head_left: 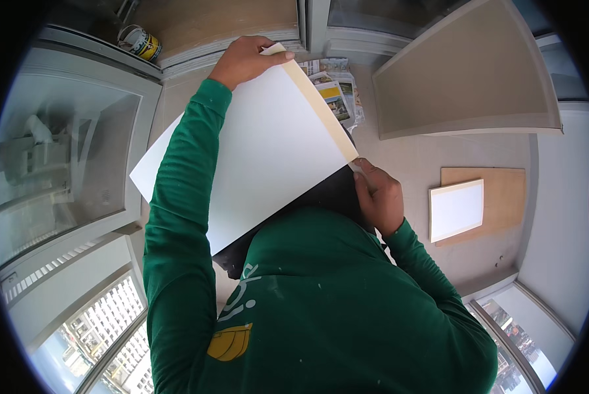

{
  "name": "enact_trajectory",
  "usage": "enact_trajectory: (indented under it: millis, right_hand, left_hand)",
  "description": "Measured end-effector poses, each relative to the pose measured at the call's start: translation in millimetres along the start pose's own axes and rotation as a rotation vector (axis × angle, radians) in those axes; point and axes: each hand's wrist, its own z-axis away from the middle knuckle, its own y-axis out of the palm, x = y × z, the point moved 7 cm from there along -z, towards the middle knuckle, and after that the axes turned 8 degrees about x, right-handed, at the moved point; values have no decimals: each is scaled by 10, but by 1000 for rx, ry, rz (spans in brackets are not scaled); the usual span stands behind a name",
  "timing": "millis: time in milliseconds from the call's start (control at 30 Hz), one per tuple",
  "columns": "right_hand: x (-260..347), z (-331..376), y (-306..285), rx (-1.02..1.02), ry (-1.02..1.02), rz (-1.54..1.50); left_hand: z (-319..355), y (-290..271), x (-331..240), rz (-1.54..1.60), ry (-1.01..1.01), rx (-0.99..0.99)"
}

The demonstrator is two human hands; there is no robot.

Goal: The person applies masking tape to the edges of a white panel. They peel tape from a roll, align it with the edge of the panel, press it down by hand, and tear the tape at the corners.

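A large white rectangular sheet [268, 144] is tilted across my lap, over dark trousers. A cream strip of masking tape [317, 102] runs down its right edge. At the sheet's far corner, my left hand [247, 60] is closed, with the thumb lying over the taped edge and the other fingers partly hidden. My right hand [381, 196] is closed at the near right corner, thumb and fingers pinched around the lower end of the tape. Whether it grips the sheet's corner too, I cannot tell.
Newspapers [334, 92] lie on the floor beyond the sheet. A big beige panel [465, 79] leans at the far right. Below it, a smaller white sheet with taped edges [457, 210] rests on a brown board [504, 197]. A paint bucket [140, 43] stands far left, near glazed doors [71, 144].
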Motion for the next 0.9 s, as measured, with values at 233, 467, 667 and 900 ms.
enact_trajectory:
  millis: [233, 467, 667, 900]
  right_hand:
    - [64, -15, -43, -17, -2, -8]
    - [70, 21, -53, -11, 19, -17]
    - [49, 67, -90, 6, 115, -16]
    - [47, 93, -114, -15, 119, -75]
  left_hand:
    - [112, 10, -61, 224, -12, 104]
    - [227, 10, -187, -295, 197, -165]
    - [984, 735, -846, -751, 505, -205]
    - [1370, 1309, -1315, -634, 557, 38]
